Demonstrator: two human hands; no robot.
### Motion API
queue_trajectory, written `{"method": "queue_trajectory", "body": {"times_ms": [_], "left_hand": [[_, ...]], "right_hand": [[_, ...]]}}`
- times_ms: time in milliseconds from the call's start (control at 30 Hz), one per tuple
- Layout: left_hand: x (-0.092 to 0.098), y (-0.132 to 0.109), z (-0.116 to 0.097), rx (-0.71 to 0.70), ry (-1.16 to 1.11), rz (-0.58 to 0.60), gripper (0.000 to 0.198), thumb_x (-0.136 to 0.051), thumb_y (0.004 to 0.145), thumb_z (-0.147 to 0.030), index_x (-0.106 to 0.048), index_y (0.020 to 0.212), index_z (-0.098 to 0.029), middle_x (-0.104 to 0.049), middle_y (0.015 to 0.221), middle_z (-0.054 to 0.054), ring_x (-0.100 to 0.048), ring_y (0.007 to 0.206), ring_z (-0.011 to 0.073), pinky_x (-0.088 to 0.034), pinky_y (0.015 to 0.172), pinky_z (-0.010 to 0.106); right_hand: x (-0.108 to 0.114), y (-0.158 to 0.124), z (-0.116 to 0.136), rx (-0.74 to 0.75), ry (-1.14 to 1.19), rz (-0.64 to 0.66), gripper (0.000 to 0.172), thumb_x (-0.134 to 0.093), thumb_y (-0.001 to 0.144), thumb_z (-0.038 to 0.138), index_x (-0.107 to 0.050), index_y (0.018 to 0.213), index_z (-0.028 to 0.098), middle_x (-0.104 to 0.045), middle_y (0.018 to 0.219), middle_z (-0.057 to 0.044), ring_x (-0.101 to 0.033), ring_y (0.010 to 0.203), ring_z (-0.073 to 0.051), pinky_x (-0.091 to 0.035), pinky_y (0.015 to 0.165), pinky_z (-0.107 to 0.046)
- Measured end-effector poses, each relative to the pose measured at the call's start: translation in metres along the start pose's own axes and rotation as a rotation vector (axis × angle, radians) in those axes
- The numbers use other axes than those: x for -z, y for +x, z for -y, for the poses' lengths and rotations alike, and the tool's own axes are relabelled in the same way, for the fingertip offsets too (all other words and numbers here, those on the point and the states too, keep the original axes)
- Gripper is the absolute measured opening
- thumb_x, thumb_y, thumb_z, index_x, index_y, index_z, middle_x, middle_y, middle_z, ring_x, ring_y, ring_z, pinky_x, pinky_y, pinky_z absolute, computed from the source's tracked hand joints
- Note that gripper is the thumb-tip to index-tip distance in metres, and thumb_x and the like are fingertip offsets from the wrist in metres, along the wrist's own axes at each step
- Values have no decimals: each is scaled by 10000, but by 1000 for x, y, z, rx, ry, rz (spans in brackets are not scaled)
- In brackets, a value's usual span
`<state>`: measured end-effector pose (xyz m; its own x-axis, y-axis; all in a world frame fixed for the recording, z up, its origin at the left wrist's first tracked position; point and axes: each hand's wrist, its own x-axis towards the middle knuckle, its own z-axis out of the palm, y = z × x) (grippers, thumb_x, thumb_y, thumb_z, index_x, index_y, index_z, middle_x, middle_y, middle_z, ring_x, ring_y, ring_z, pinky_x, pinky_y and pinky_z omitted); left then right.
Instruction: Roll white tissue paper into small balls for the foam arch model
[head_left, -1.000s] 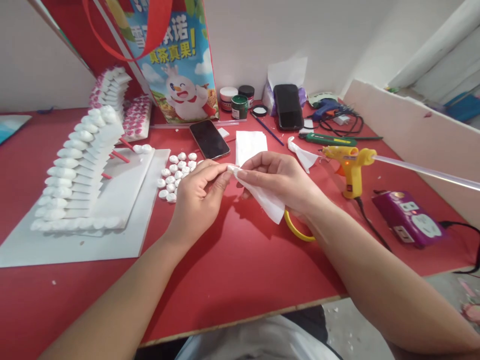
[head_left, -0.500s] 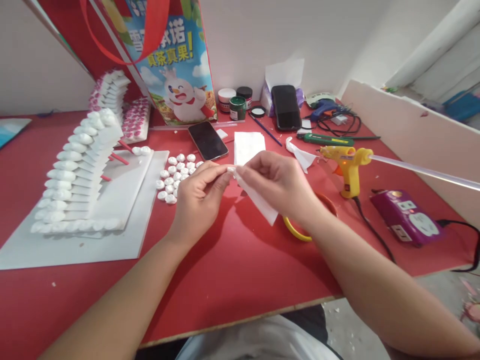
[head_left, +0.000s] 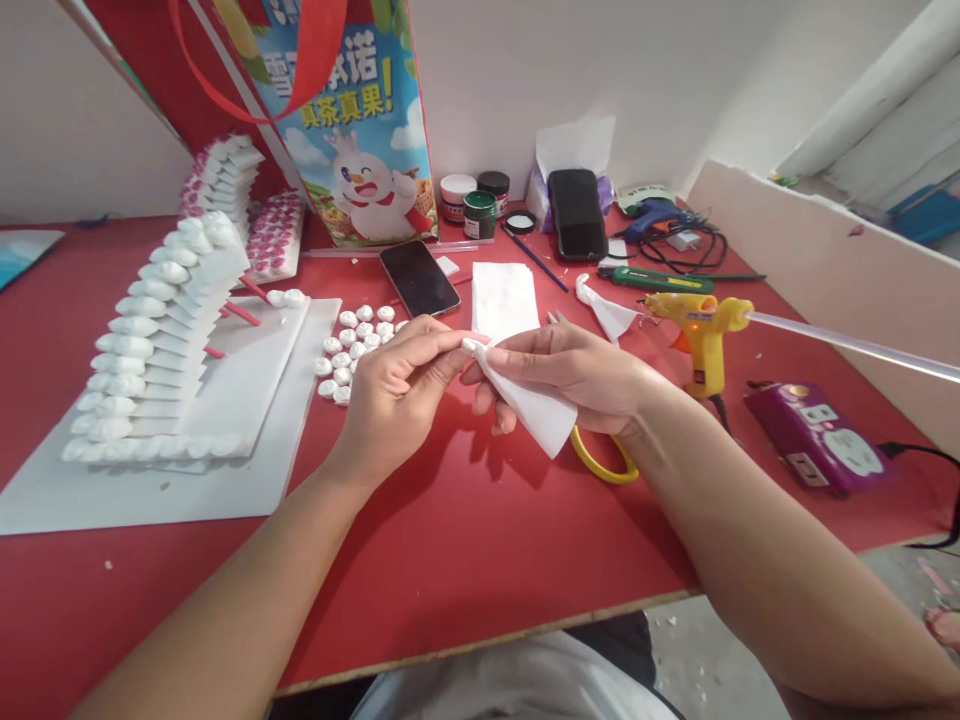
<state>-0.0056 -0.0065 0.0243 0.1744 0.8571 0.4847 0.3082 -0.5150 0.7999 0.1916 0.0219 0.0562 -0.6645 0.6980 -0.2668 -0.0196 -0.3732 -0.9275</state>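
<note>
My left hand point(head_left: 397, 385) and my right hand point(head_left: 577, 370) meet over the red table point(head_left: 465, 540), both pinching the twisted top corner of a white tissue point(head_left: 536, 405). The rest of the tissue hangs loose under my right palm. A heap of several small white tissue balls point(head_left: 352, 345) lies just left of my left hand. A flat stack of white tissue sheets point(head_left: 502, 295) sits behind my hands. Yellow-handled scissors point(head_left: 600, 460) lie partly hidden under my right wrist.
A white foam board point(head_left: 247, 400) at left carries a stepped white model point(head_left: 150, 340). Behind my hands lie a black phone point(head_left: 418, 278), paint jars point(head_left: 478, 205), another phone point(head_left: 576, 212) and a printed bag point(head_left: 352, 120). A yellow glue gun point(head_left: 701, 335) and purple power strip point(head_left: 821, 440) sit right.
My right hand has turned and dropped lower, its fingers now pointing left under the tissue, which hangs further down. The left hand keeps its pinch on the twisted corner.
</note>
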Motion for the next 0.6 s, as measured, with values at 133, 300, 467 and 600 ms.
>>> {"method": "queue_trajectory", "body": {"times_ms": [133, 300, 467, 600], "left_hand": [[-2, -1, 1, 15, 2, -22, 178, -627, 988, -218, -801, 958, -238, -664, 849, 19, -600, 800, 157, -503, 739, 292], [-4, -3, -1, 32, -14, -52, 153, -641, 982, -200, -784, 936, -225, -668, 852, 8, -605, 799, 138, -503, 753, 271], [-13, -6, -8, 31, 46, -108, 167, -627, 984, -176, -775, 909, -194, -647, 812, 7, -600, 760, 128, -491, 710, 256], [-20, -8, -8, -105, 188, -188, 183, -608, 1003, -189, -789, 983, -200, -634, 811, 11, -592, 751, 125, -474, 675, 248]], "right_hand": [[-3, 1, -2, 76, -96, -140, 290, -839, 813, 453, -727, 834, 187, -750, 675, -14, -657, 506, -137, -539, 524, -275], [-9, 1, -6, 128, -138, -243, 309, -838, 795, 437, -678, 764, 175, -728, 638, -24, -624, 483, -141, -440, 442, -254], [-23, 3, -11, 244, -272, -526, 169, -751, 784, 231, -669, 667, 142, -522, 533, 48, -409, 494, -62, -294, 450, -214], [-35, 3, -16, 411, -481, -692, 229, -671, 791, 147, -586, 579, 157, -419, 511, 66, -319, 508, -56, -250, 462, -227]]}}
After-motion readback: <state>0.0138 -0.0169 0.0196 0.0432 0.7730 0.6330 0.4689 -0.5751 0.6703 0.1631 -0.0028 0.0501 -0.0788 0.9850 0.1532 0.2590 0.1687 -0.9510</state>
